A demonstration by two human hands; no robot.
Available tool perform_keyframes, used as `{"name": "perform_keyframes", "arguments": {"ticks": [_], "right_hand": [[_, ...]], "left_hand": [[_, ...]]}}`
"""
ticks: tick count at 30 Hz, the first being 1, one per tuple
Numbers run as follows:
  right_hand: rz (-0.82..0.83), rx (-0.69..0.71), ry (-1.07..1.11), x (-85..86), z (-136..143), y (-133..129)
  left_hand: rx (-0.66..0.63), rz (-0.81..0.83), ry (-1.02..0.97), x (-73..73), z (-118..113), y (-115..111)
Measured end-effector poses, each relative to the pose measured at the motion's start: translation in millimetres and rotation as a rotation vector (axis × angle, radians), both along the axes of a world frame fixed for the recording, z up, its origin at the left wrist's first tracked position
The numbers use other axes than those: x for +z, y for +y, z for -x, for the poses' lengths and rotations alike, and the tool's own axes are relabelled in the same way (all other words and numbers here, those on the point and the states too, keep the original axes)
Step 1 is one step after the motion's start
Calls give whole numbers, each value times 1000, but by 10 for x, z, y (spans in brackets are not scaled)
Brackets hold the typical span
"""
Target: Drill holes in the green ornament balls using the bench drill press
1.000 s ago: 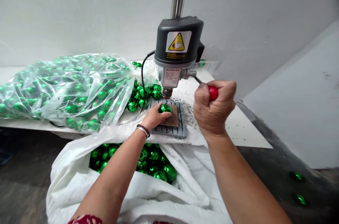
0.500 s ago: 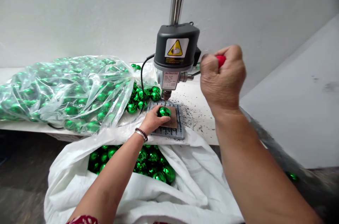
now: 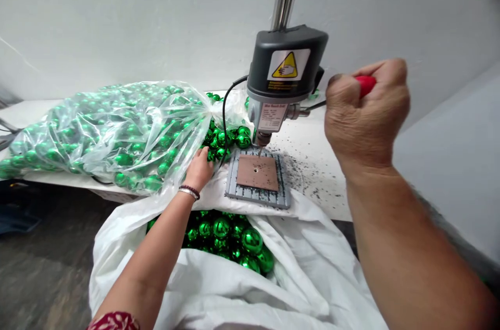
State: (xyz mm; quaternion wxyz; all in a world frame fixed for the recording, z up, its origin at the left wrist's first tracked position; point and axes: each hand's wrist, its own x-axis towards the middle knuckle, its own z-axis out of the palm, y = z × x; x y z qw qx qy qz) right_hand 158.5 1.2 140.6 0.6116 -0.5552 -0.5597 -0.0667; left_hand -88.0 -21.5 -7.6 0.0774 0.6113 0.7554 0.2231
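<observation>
Left hand (image 3: 200, 169): at the loose green baubles (image 3: 214, 141); whether it holds one, I cannot tell.
Right hand (image 3: 367, 122): wrapped around the red knob (image 3: 367, 85) of the bench drill (image 3: 289, 67).
Baubles: on the table (image 3: 35, 114), just beyond the left hand.

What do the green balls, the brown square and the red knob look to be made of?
Green balls: probably plastic, mirror-glossy, with sharp bright highlights. Brown square: perhaps fibreboard, flat and dull; the material stays uncertain. Red knob: likely plastic, smooth and evenly coloured, though the right hand covers much of it.
</observation>
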Motion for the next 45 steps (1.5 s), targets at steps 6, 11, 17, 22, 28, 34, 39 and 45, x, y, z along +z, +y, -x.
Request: {"name": "perform_keyframes", "arguments": {"ticks": [6,11,17,22,28,34,39,45], "right_hand": [[-37,13,20,-39,14,-16],[-55,29,45,-55,24,-32],[-42,64,60,-79,-11,-15],[-17,139,45,-101,-26,-27],[-8,166,78,-102,-21,-24],[-66,219,5,-171,-69,42],[37,143,-12,-77,-47,-30],[149,129,-22,146,-43,-28]], "left_hand": [[-57,279,379,107,-45,13],[-209,360,507,182,-9,-89],[-240,221,111,274,53,-163],[-124,196,-1102,276,-127,-198],[-78,227,-1508,61,-370,-105],[-105,130,-1171,-38,-570,31],[-95,45,-848,-60,-715,93],[-120,43,-771,-80,-832,125]]}}
